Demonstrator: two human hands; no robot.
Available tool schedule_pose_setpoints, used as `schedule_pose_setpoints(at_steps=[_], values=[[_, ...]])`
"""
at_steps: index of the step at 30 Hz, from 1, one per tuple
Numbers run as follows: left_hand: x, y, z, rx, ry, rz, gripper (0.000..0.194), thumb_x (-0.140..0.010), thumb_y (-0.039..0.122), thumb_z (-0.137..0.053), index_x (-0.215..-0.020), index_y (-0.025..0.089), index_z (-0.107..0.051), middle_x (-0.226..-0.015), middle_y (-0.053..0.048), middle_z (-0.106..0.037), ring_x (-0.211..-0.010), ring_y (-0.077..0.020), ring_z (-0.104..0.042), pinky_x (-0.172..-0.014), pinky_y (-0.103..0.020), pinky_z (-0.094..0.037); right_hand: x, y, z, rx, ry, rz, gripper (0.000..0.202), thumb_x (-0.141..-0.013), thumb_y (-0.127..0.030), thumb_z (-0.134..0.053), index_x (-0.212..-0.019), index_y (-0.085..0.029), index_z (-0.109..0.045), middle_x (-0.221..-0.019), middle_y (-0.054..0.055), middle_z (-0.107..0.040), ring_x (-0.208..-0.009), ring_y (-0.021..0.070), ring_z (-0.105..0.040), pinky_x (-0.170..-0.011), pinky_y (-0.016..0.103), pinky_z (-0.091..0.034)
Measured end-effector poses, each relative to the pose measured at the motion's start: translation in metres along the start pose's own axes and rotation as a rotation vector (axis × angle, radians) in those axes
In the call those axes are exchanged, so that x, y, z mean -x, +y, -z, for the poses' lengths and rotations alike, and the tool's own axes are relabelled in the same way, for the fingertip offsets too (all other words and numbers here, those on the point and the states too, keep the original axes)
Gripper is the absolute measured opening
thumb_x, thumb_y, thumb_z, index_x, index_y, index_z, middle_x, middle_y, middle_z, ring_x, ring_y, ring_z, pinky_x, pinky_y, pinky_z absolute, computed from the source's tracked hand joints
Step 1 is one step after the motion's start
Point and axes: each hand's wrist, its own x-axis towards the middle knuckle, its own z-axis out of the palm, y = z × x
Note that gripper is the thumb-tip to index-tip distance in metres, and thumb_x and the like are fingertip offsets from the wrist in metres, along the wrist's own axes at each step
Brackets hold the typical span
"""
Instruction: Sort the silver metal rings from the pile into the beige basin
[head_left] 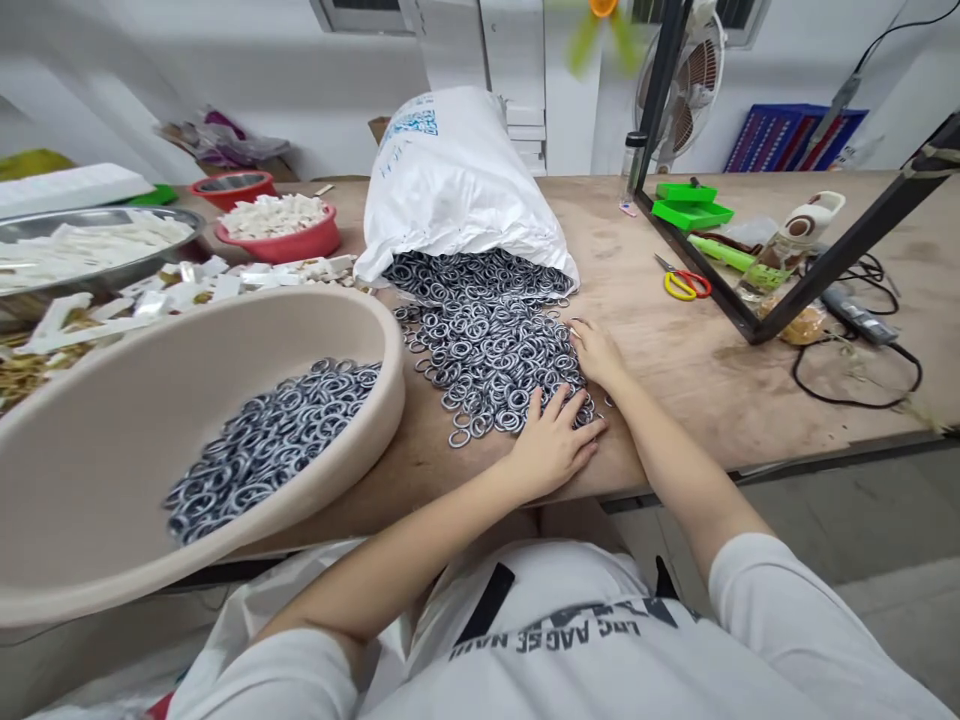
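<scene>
A heap of small grey metallic-looking rings [501,350] spreads over the wooden table, spilling from the mouth of a white woven sack [465,180] that lies on its side. My left hand [553,445] rests on the near edge of the heap, its fingers spread over the rings. Against the heap's right side lies my right hand [595,352], fingers stretched toward the rings and partly turned from view. Neither hand shows a ring gripped. To the left, a large beige basin [90,375] leans tilted and holds many more of these rings.
White strips fill a metal bowl [196,243] at the left, near a red bowl [315,240] of white pieces. Right of the heap lie scissors [684,284]. A black metal frame [720,290] stands there, with a bottle [780,255], a green tray [694,212] and a black cable [862,402].
</scene>
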Motion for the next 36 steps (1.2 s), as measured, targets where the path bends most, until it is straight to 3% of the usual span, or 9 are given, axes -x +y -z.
schedule_pose_setpoints(at_steps=[5,10,21,26,29,33,36], values=[[-0.001,-0.022,0.008,-0.049,-0.005,-0.063,0.045,-0.102,0.044,-0.036,-0.140,0.034,-0.058,-0.157,-0.011,-0.044,-0.147,-0.0379,-0.035,-0.117,-0.070,-0.018,-0.002,0.003,-0.003,-0.014,-0.053,0.026,0.044,-0.101,-0.026,-0.043,-0.142,-0.020,-0.056,-0.138,0.013,-0.064,-0.128,0.0283,-0.057,-0.109,0.043,-0.042],[-0.001,-0.042,0.011,-0.051,-0.006,-0.069,0.048,-0.101,0.047,-0.036,-0.141,0.031,-0.057,-0.156,-0.012,-0.046,-0.146,-0.0362,-0.038,-0.118,-0.064,-0.022,0.001,-0.002,-0.007,-0.052,-0.071,0.053,0.043,-0.101,-0.027,-0.043,-0.141,-0.022,-0.057,-0.142,0.010,-0.063,-0.130,0.0243,-0.058,-0.109,0.039,-0.044],[0.001,-0.053,0.008,0.080,0.035,-0.080,0.042,-0.100,0.043,-0.043,-0.132,0.025,-0.063,-0.151,-0.010,-0.053,-0.143,-0.0328,-0.042,-0.119,-0.059,-0.021,0.003,-0.004,-0.014,-0.076,-0.060,0.078,0.042,-0.100,-0.027,-0.043,-0.138,-0.022,-0.060,-0.136,0.009,-0.066,-0.127,0.0239,-0.060,-0.108,0.039,-0.047],[0.000,-0.061,0.005,0.172,0.059,-0.086,0.033,-0.100,0.036,-0.045,-0.121,0.027,-0.069,-0.143,-0.004,-0.061,-0.136,-0.0284,-0.048,-0.120,-0.059,-0.020,-0.008,0.004,-0.018,-0.025,0.003,0.020,0.044,-0.100,-0.030,-0.042,-0.138,-0.018,-0.061,-0.151,0.014,-0.052,-0.139,0.0318,-0.047,-0.118,0.050,-0.035],[-0.001,-0.065,0.002,0.200,0.075,-0.107,0.029,-0.100,0.030,-0.046,-0.112,0.026,-0.072,-0.137,-0.003,-0.066,-0.133,-0.0267,-0.052,-0.119,-0.058,-0.021,-0.018,0.014,-0.020,-0.012,-0.002,-0.015,0.045,-0.099,-0.029,-0.042,-0.140,-0.020,-0.059,-0.151,0.013,-0.052,-0.143,0.0320,-0.043,-0.120,0.054,-0.030],[0.000,-0.070,0.001,0.193,0.102,-0.125,0.027,-0.095,0.021,-0.053,-0.114,0.026,-0.071,-0.134,-0.004,-0.068,-0.123,-0.0248,-0.057,-0.114,-0.052,-0.032,-0.022,0.019,-0.020,-0.047,-0.023,-0.017,0.043,-0.098,-0.027,-0.044,-0.137,-0.020,-0.062,-0.148,0.011,-0.057,-0.140,0.0277,-0.048,-0.121,0.049,-0.032],[0.000,-0.073,0.001,0.214,0.128,-0.126,0.032,-0.093,0.014,-0.052,-0.117,0.024,-0.070,-0.130,-0.005,-0.069,-0.115,-0.0237,-0.061,-0.101,-0.044,-0.045,-0.014,0.010,-0.020,-0.105,-0.025,-0.013,0.043,-0.100,-0.029,-0.042,-0.139,-0.023,-0.060,-0.141,0.008,-0.064,-0.132,0.0249,-0.057,-0.113,0.044,-0.043]])
